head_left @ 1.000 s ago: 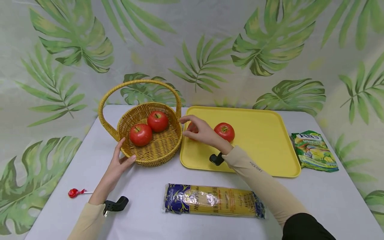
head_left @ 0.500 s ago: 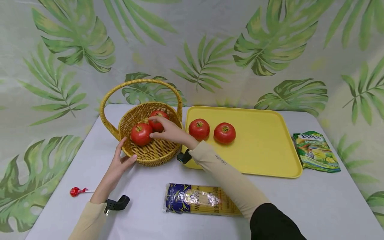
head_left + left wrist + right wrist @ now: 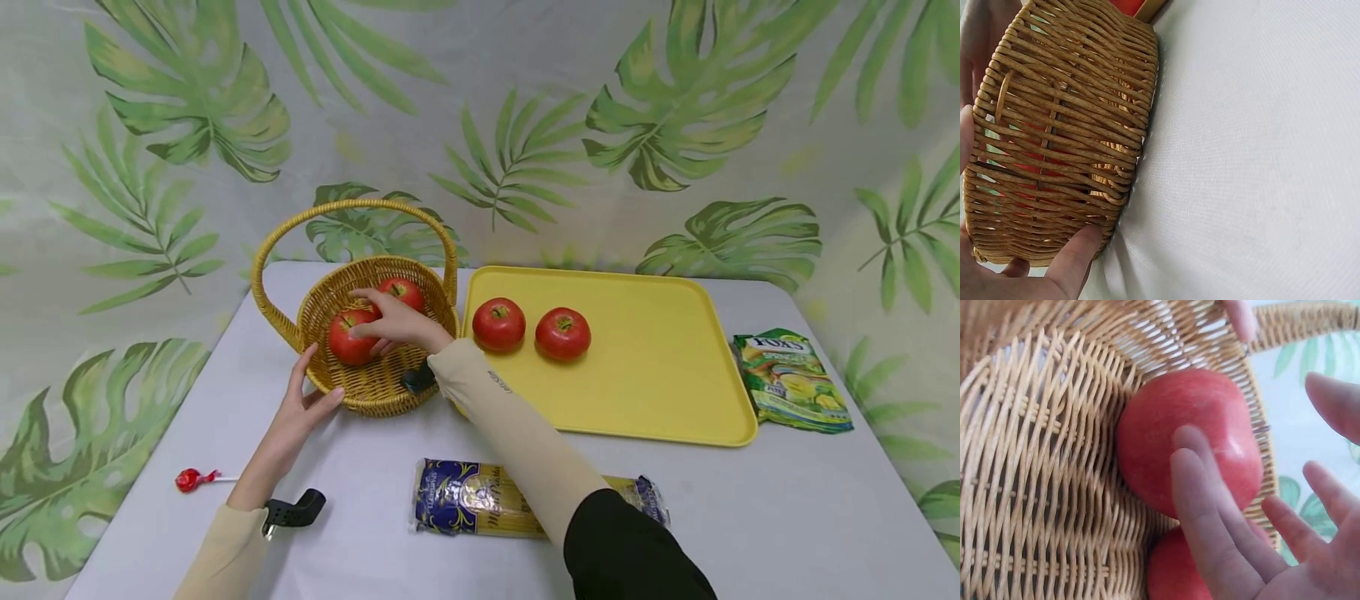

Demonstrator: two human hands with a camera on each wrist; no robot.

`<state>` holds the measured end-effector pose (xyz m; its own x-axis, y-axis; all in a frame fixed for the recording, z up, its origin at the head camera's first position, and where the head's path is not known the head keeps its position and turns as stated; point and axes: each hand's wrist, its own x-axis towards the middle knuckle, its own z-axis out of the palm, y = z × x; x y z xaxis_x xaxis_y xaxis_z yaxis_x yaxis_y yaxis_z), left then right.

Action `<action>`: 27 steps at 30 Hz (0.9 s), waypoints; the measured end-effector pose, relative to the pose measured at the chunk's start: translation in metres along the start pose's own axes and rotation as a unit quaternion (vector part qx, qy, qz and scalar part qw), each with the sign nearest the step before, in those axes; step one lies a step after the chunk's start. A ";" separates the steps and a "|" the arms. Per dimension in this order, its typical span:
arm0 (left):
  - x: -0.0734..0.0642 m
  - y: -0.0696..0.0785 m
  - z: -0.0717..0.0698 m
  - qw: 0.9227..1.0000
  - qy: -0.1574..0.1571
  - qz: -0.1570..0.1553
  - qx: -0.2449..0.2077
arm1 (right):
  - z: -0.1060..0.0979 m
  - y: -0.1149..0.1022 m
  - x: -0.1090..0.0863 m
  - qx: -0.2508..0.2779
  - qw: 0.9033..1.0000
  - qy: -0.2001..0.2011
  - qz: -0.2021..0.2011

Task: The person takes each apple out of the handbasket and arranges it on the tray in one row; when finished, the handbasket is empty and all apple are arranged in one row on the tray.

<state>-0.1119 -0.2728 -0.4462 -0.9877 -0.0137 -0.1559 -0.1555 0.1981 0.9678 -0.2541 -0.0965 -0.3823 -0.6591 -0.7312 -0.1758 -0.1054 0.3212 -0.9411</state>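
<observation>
My left hand [image 3: 291,423] rests against the near left side of the golden wicker basket [image 3: 386,406], thumb and finger spread. In the left wrist view its fingers [image 3: 1077,257] press on the woven outer wall. My right hand [image 3: 405,325] reaches into the basket, over the front red apple [image 3: 347,345]. Seen from the right wrist, its fingers [image 3: 1194,487] extend straight in front of that apple [image 3: 1147,444], and the thumb stands apart. Another red apple [image 3: 408,292] lies behind in the basket, partly hidden by the right hand.
Right of the basket is a yellow tray [image 3: 660,358] carrying two red apples [image 3: 562,335]. A green candy bag [image 3: 795,379] lies beyond it. Near the front are a spaghetti pack [image 3: 480,496], partly covered by the right arm, and a red lollipop [image 3: 189,480].
My right hand has moved left from over the tray's edge into the basket, uncovering the tray's left apple. The left hand has stayed at the basket.
</observation>
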 end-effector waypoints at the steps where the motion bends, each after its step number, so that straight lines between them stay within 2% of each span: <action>1: 0.000 0.000 0.000 1.000 -0.001 0.000 -0.001 | 0.001 0.000 0.002 0.002 1.000 -0.001 0.006; 6: 0.001 0.000 -0.001 1.000 -0.002 0.001 -0.003 | 0.008 -0.001 0.009 0.010 0.999 0.001 0.035; 13: 0.002 -0.001 -0.002 1.000 0.000 0.007 -0.007 | 0.020 -0.001 0.014 -0.039 0.996 0.004 0.085; 27: 0.000 -0.001 0.000 1.000 0.002 0.010 -0.006 | 0.015 0.006 0.013 -0.038 0.998 -0.014 0.048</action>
<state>-0.1117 -0.2727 -0.4469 -0.9907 -0.0141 -0.1353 -0.1355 0.1863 0.9731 -0.2523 -0.1133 -0.3946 -0.6474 -0.7112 -0.2739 -0.0990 0.4348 -0.8951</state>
